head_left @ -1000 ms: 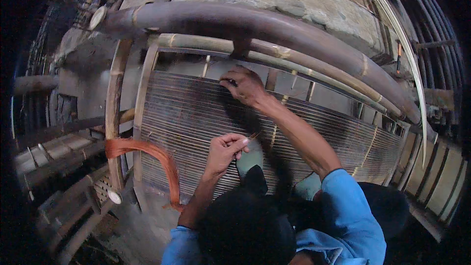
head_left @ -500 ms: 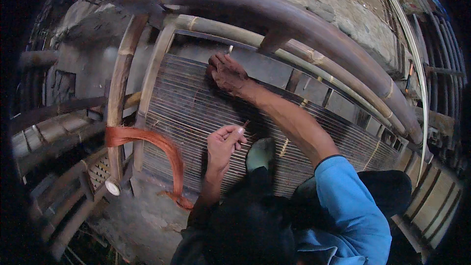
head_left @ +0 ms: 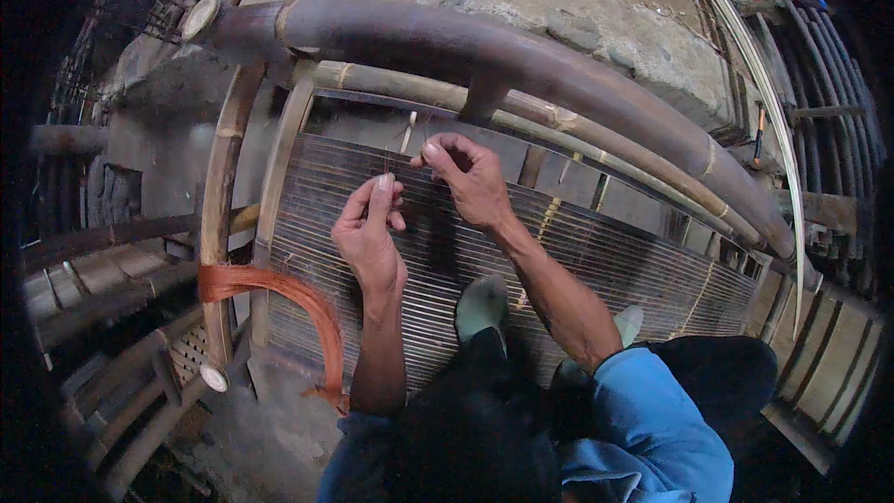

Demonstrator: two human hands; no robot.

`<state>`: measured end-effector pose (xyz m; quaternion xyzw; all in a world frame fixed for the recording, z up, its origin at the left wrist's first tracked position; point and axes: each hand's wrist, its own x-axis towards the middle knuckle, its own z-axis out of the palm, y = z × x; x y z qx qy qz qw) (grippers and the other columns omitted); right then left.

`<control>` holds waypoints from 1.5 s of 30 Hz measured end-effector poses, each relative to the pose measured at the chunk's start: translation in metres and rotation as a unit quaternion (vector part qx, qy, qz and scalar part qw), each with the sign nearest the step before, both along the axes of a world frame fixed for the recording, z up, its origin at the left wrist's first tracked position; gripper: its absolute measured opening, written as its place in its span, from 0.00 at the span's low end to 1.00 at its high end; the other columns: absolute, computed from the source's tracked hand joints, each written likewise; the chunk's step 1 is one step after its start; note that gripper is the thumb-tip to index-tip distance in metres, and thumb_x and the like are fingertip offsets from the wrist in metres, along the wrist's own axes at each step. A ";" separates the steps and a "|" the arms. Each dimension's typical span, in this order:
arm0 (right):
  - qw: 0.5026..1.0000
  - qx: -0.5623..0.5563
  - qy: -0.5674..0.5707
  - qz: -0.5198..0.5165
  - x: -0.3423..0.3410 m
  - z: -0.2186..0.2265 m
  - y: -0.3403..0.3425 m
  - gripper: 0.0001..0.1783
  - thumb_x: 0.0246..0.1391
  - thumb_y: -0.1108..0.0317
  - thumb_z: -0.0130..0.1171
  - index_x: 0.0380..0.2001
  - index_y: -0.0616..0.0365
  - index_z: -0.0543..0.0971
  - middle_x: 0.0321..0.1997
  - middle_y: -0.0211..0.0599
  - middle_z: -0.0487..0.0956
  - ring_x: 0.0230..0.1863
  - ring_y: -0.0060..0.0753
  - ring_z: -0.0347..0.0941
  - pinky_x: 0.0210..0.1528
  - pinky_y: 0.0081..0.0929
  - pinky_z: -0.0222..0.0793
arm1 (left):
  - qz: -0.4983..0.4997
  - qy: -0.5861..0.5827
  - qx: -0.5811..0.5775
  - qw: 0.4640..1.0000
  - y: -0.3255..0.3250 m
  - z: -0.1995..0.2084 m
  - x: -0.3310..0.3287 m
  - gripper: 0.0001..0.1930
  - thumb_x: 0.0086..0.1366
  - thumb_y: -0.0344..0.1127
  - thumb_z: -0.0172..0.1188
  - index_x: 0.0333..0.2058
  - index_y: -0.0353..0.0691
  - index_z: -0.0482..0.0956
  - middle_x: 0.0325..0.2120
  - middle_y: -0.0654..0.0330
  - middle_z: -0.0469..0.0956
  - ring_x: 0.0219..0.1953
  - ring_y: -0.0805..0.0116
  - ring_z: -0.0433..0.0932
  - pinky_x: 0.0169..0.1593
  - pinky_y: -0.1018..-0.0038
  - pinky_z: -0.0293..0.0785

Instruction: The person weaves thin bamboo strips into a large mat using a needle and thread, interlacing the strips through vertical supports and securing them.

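I am working over the wide slatted panel (head_left: pixel 615 251), which is lying beneath my hands; the step looks like fine fingerwork at its far edge, toward the left corner. Above that edge the thick bamboo rail (head_left: pixel 400 33) is running across, with a paler pole (head_left: pixel 391 82) under it, and together they are limiting reach away from me. A narrow gap is opening between the pole and the slats, just ahead of my fingertips. On the left the upright post (head_left: pixel 220 186) is standing beyond the panel's side edge, carrying the reddish fibre bundle (head_left: pixel 289 291), which is drooping across the corner nearest me. To the right the slats are offering more open room. My foot (head_left: pixel 481 305) is resting over the slats, below my hands.

My right hand (head_left: pixel 426 154) and left hand (head_left: pixel 386 182) are pinching with thumb and fingers, close together but apart. A thin strand (head_left: pixel 387 160) is rising from my left pinch; another fine line is showing above the right, though I cannot tell whether they are joining. I judge the next move is calling for a light, steady pinch.
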<state>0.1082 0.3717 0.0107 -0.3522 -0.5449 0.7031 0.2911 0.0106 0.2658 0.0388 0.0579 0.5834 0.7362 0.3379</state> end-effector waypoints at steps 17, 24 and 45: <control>0.997 0.045 0.036 -0.056 0.045 0.038 -0.011 0.10 0.63 0.68 0.61 0.39 0.67 0.81 0.31 0.32 0.82 0.32 0.18 0.76 0.36 0.20 0.74 | -0.047 0.011 0.057 0.997 0.038 0.020 0.044 0.09 0.64 0.32 0.67 0.39 0.32 0.85 0.30 0.63 0.83 0.30 0.80 0.75 0.32 0.82 0.66; 0.993 -0.022 0.079 -0.085 0.054 0.040 -0.005 0.12 0.63 0.66 0.63 0.40 0.66 0.82 0.33 0.31 0.82 0.33 0.17 0.75 0.35 0.18 0.73 | -0.081 0.002 0.056 0.995 0.045 0.018 0.052 0.09 0.64 0.31 0.68 0.39 0.31 0.85 0.30 0.63 0.83 0.32 0.79 0.76 0.32 0.83 0.68; 0.984 0.086 0.012 -0.156 0.064 0.036 0.003 0.10 0.59 0.65 0.64 0.36 0.62 0.83 0.40 0.31 0.80 0.44 0.21 0.74 0.45 0.22 0.70 | -0.153 0.079 -0.006 0.985 0.052 0.014 0.053 0.09 0.64 0.33 0.68 0.41 0.34 0.86 0.25 0.70 0.79 0.23 0.86 0.69 0.26 0.86 0.62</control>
